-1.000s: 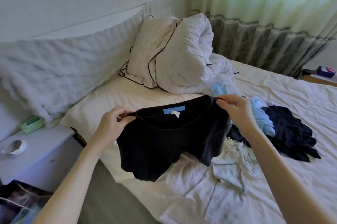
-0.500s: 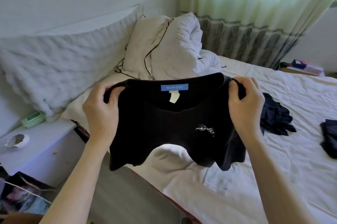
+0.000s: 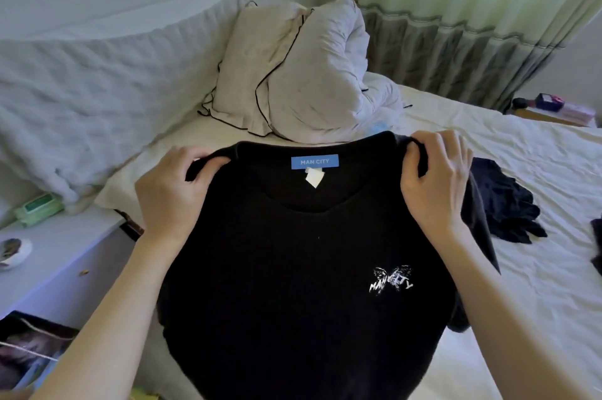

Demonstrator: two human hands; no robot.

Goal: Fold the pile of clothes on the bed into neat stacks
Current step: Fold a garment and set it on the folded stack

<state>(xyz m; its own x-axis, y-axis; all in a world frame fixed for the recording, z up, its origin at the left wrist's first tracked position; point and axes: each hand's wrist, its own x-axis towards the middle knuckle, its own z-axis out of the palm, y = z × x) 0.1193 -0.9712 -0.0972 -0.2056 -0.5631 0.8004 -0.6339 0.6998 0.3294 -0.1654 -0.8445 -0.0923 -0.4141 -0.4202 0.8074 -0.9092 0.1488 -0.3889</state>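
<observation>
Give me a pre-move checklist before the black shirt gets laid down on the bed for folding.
1. Left hand grips one shoulder: ok.
2. Right hand grips the other shoulder: ok.
3. Black shirt hangs spread, collar on top: ok.
4. Right way out, chest print showing: ok.
5. Hem hanging straight: cannot tell, out of frame.
6. Bare bed sheet to lay it on; dark garment lies apart: ok.

black shirt (image 3: 293,269) hem: cut off below | dark garment (image 3: 597,243): cropped right
</observation>
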